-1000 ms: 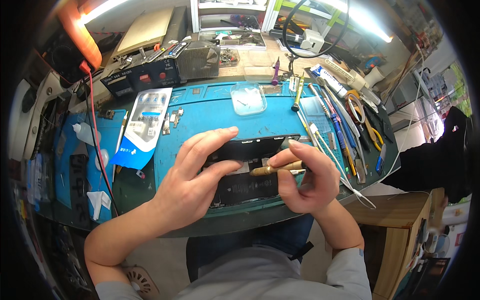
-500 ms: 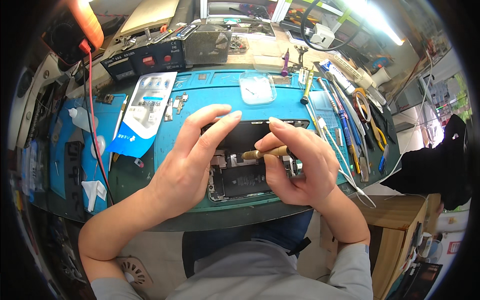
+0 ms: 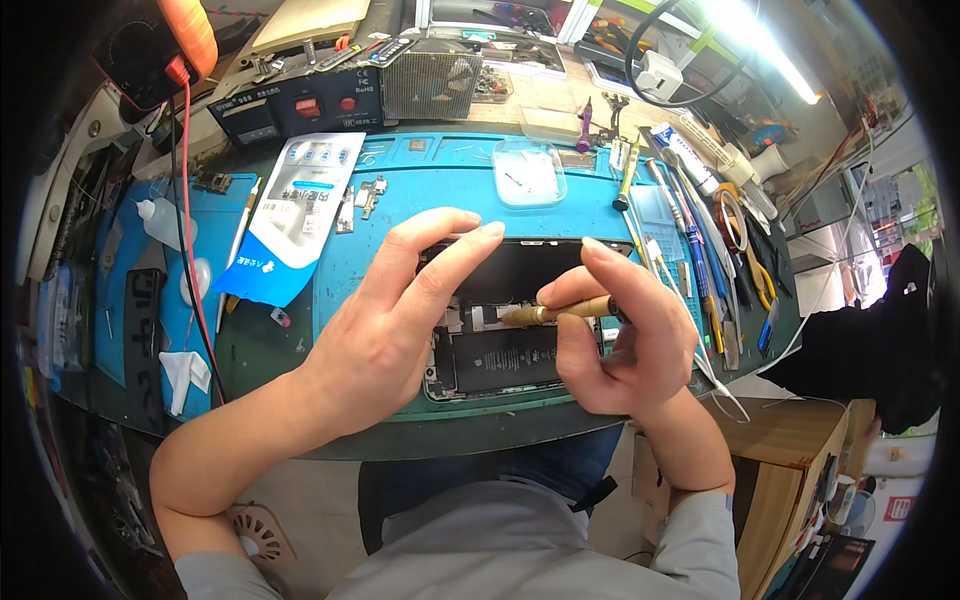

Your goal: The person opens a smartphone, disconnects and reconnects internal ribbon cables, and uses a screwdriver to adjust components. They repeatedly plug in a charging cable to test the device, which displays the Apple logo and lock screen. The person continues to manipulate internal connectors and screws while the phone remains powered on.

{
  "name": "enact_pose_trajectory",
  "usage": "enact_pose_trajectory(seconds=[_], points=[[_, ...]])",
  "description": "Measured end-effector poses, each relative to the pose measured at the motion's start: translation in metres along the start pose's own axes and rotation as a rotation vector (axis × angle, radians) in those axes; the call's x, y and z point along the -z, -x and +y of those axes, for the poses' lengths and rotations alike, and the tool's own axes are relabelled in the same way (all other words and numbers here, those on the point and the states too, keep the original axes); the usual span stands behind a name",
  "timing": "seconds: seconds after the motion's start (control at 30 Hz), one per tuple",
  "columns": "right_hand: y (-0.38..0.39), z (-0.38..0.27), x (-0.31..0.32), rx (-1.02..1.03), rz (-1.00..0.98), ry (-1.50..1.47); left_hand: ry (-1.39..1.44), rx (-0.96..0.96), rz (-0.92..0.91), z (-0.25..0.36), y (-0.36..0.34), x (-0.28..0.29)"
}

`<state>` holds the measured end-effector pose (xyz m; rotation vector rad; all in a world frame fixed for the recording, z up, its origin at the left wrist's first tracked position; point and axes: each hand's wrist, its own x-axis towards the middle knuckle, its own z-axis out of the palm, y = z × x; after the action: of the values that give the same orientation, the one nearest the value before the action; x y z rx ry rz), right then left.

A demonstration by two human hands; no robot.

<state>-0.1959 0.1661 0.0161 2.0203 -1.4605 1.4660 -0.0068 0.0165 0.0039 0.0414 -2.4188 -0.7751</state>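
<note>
An opened phone (image 3: pixel 505 362) lies in front of me, its black battery and metal inner parts exposed. A dark screen panel (image 3: pixel 515 268) extends beyond it on the far side. My right hand (image 3: pixel 632 345) pinches a short tan brush-like tool (image 3: pixel 560 312) between thumb and fingers. The tool is nearly level, its tip pointing left over the phone's inner parts; contact cannot be made out. My left hand (image 3: pixel 385 320) is open at the phone's left side, fingers stretched toward the screen panel's far edge. Its thumb is mostly hidden.
A clear plastic box (image 3: pixel 528 188) stands behind the phone on the blue mat (image 3: pixel 430 197). A silver-and-blue pouch (image 3: pixel 300 215) and small boards (image 3: pixel 360 205) lie left. Pliers, tweezers and a purple-handled tool (image 3: pixel 584 125) are among the tools right and behind. A white cable (image 3: pixel 705 365) curls right.
The whole view has shifted slightly. The tan tool's tip still points left over the phone, held in my right hand. My left hand keeps its open pose.
</note>
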Motion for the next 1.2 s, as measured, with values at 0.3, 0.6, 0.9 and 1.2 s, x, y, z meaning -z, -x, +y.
enact_pose_trajectory(seconds=[0.3,0.6,0.9,1.2], points=[[0.001,0.005,0.007,-0.019,0.005,0.05,0.062,0.055,-0.018,-0.001,0.004,-0.001],[0.005,0.004,0.007,-0.055,0.005,0.003,0.057,0.055,-0.024,0.0,0.002,-0.001],[0.004,0.005,0.004,-0.038,0.009,0.009,0.048,0.052,-0.026,0.001,0.002,-0.001],[-0.008,0.004,0.009,0.014,-0.132,-0.045,0.044,0.044,-0.024,0.001,0.002,-0.001]])
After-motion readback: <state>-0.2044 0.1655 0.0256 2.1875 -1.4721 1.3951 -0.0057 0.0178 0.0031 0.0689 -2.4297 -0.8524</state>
